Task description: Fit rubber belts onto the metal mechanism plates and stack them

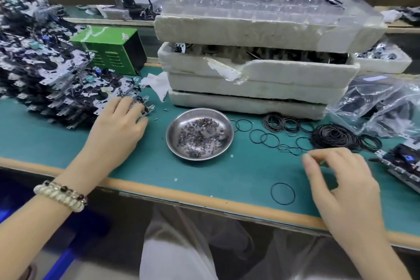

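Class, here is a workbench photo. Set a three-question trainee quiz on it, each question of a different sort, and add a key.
1. True or false: the left hand rests on the plate pile.
2. The dish holds: A) belts, B) small metal rings, C) nothing.
3. Which hand is nearer the belt heap?
Key: 1 true; 2 B; 3 the right hand.

Left hand (118, 125) palm-down; right hand (341, 177) loosely curled
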Demonstrator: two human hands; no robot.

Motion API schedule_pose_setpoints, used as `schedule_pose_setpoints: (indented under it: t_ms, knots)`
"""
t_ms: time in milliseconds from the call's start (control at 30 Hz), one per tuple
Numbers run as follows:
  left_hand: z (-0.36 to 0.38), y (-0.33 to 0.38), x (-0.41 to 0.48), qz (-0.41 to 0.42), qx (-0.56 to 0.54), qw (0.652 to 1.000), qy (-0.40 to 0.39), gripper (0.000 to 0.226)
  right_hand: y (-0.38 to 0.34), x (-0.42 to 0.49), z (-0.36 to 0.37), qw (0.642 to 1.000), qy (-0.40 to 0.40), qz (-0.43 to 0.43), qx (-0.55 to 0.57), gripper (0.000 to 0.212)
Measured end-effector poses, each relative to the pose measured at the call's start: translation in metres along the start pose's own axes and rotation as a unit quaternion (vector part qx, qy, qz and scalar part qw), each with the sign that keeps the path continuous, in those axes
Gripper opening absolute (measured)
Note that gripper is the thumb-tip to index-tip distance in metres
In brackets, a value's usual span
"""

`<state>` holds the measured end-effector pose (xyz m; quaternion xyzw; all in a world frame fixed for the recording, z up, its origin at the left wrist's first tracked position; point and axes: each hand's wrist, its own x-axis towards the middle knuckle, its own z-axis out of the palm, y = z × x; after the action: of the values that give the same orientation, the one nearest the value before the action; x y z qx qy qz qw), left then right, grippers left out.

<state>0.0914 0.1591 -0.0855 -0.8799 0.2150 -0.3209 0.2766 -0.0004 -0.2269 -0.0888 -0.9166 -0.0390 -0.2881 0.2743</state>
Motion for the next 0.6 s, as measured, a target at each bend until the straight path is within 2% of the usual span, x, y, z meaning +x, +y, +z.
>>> schedule_pose_setpoints:
  t_ms: [133,267,433,600]
  knots:
    - [0.0,-0.006,0.001,0.018,0.027,0.999,-0.003,0.028,-0.001,-0.008,-0.01,0.986,-0.109,-0.092,0.085,0.008]
    - [-0.007,-0.012,0.005,0.061,0.055,0.996,-0.015,0.029,0.006,-0.008,-0.02,0.974,-0.166,-0.135,0.073,0.021]
    - [-0.01,-0.018,0.008,0.09,0.075,0.992,-0.035,0.024,0.009,-0.005,-0.02,0.958,-0.123,-0.256,-0.036,0.048]
    - [-0.013,-0.019,0.007,0.087,0.095,0.99,-0.059,0.016,0.009,-0.008,-0.009,0.927,-0.038,-0.352,-0.121,0.027]
